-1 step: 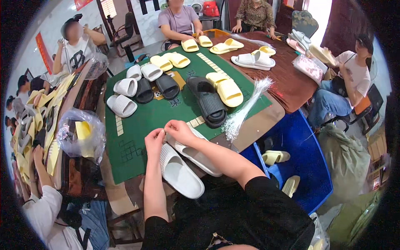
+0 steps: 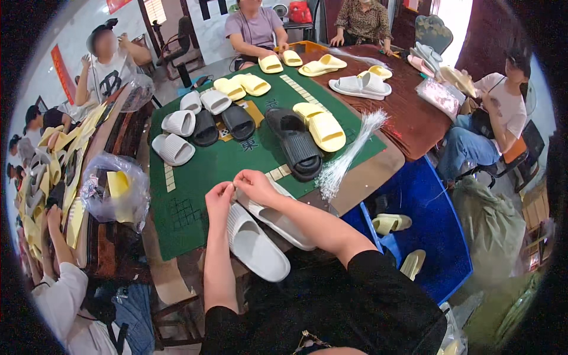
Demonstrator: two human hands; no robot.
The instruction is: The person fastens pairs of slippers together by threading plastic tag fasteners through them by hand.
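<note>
Close together above the toe ends of two white slide slippers, my left hand (image 2: 219, 197) and my right hand (image 2: 255, 187) are pinched, fingertips almost meeting. Whatever they pinch is too small to make out. The left slipper (image 2: 260, 254) lies at the near table edge with its heel toward me. Beside it, the right slipper (image 2: 290, 228) is partly covered by my right forearm. A bundle of thin white plastic ties (image 2: 352, 155) lies to the right. Black slippers (image 2: 294, 142) and yellow slippers (image 2: 326, 133) stand farther off on the green mat (image 2: 236, 158).
Grey slippers (image 2: 173, 149) and more pairs stand across the table. At right below the table is a blue bin (image 2: 438, 236) holding yellow slippers (image 2: 391, 223). A plastic bag (image 2: 115, 192) hangs at left. Several people sit around; one person's hands (image 2: 275, 54) touch yellow slippers opposite.
</note>
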